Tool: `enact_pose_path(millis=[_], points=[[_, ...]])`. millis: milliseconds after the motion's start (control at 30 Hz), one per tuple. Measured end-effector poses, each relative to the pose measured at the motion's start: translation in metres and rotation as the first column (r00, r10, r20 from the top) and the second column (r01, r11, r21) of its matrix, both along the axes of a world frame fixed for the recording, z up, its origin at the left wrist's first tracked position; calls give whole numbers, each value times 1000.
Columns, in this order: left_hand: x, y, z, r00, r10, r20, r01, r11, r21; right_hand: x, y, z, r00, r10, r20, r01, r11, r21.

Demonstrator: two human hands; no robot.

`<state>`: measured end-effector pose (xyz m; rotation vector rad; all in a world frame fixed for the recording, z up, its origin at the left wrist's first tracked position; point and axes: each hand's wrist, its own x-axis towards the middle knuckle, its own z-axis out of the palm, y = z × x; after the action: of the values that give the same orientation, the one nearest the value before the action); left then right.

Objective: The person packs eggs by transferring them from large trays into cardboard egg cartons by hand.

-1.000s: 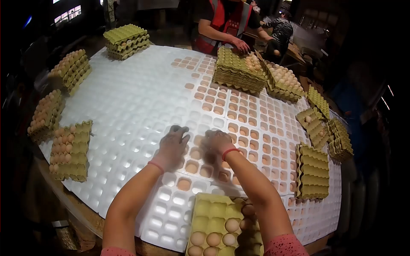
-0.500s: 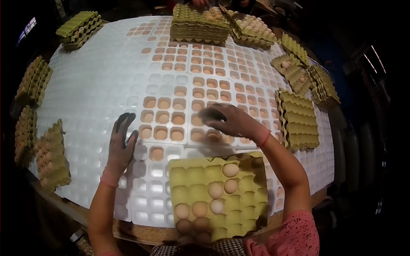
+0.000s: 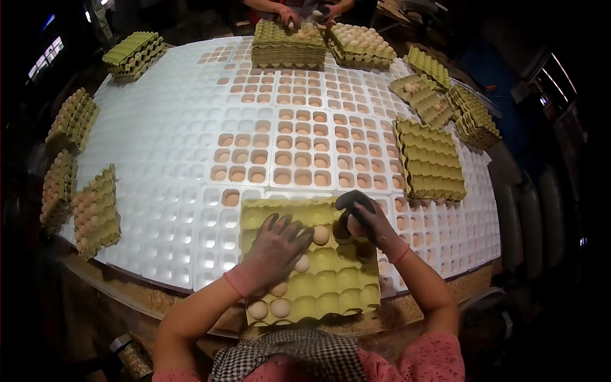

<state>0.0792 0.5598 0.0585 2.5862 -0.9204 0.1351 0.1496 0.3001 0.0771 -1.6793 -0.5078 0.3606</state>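
A yellow-green egg tray lies before me, partly over white foam trays, with several eggs in its cups. My left hand, in a dark-palmed glove, reaches across the tray's left side, fingers extended and slightly apart. Its fingertips are next to a pale egg; whether they touch it I cannot tell. Another egg shows beside its thumb side. At the tray's upper right corner my right hand, gloved alike, has its fingers curled around an egg.
Brown eggs sit in many foam compartments ahead. Stacked egg trays stand at the far edge, where another person's hands handle eggs. An upturned-looking tray lies to the right. More egg-filled trays line the left edge.
My left hand has moved right, from above the foam trays onto the egg tray. My right hand has come back from the foam compartments to the tray's corner and holds an egg. The view has shifted.
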Motion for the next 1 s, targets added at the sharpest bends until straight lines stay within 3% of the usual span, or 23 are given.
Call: enact_pose_path(millis=[33, 67, 100, 167, 233, 267, 300, 333, 367, 400, 433, 467, 500, 567, 600, 633, 667, 700, 733, 767, 833, 900, 1000], points=[[4, -2, 0, 1000, -7, 7, 7, 1000, 27, -4, 8, 4, 977, 37, 210, 25, 958, -286], [6, -3, 2, 1000, -10, 11, 10, 999, 54, -13, 16, 12, 899, 217, 381, 93, 755, -649], [7, 0, 10, 1000, 27, 1, -27, 998, -60, -16, 18, 9, 899, 222, 377, 82, 761, -644], [2, 16, 18, 922, 182, -341, -335, 817, -470, -18, 24, 2, 895, 371, 249, 11, 539, -842], [-4, 42, 21, 782, 17, -623, -586, 361, -726, -20, 17, 9, 946, 291, 144, -51, 570, -820], [-12, 52, 35, 762, 18, -647, -610, 353, -709, -21, 7, -5, 970, 177, 166, -62, 841, -537], [-15, 64, 33, 757, 33, -652, -584, 482, -653, -22, 7, -5, 988, 64, 138, -39, 984, -175], [-23, 67, 34, 839, 140, -526, -427, 768, -477, -29, 13, -2, 958, 80, 275, -32, 984, -176], [-30, 62, 47, 913, 180, -366, -264, 945, -193, -35, 23, 8, 909, 86, 408, -14, 984, -176], [-32, 50, 45, 987, 85, -135, -97, 992, -85, -46, 33, 14, 823, 281, 493, -4, 872, -490], [-35, 40, 50, 981, 8, -192, 38, 972, 231, -54, 44, 15, 717, 486, 499, 67, 665, -744], [-34, 30, 43, 979, -54, -199, 125, 923, 363, -61, 54, 1, 697, 564, 444, 96, 540, -836], [-31, 24, 36, 984, -97, -150, 146, 923, 356, -62, 69, 9, 807, 539, 241, -20, 433, -901], [-16, 22, 16, 971, -183, -155, 228, 906, 356, -54, 73, 11, 699, 656, 285, 5, 394, -919], [-8, 23, 43, 946, -164, -279, 269, 878, 396, -40, 72, 18, 688, 664, 295, 13, 394, -919], [2, 35, 47, 952, -156, -265, 256, 880, 401, -22, 68, 28, 706, 682, 193, -177, 434, -884], [12, 53, 49, 915, -102, -391, 185, 966, 179, 0, 66, 36, 703, 705, 90, -358, 461, -812], [25, 70, 55, 855, -85, -512, 75, 996, -41, 27, 68, 34, 698, 708, 103, -346, 460, -817], [44, 85, 64, 758, 43, -650, -141, 985, -100, 58, 71, 27, 798, 596, 95, -396, 635, -663], [64, 105, 57, 797, 88, -598, -308, 911, -276, 86, 78, 26, 878, 476, 49, -398, 784, -475], [121, 136, 36, 865, 227, -448, -460, 714, -527, 137, 122, 48, 957, 174, -233, -255, 888, -383], [182, 161, 15, 860, 460, -221, -506, 710, -490, 206, 164, 8, 997, 56, -45, -68, 932, -355], [255, 181, -25, 779, 599, -182, -617, 685, -387, 271, 228, -26, 983, -125, 135, 175, 863, -475]])
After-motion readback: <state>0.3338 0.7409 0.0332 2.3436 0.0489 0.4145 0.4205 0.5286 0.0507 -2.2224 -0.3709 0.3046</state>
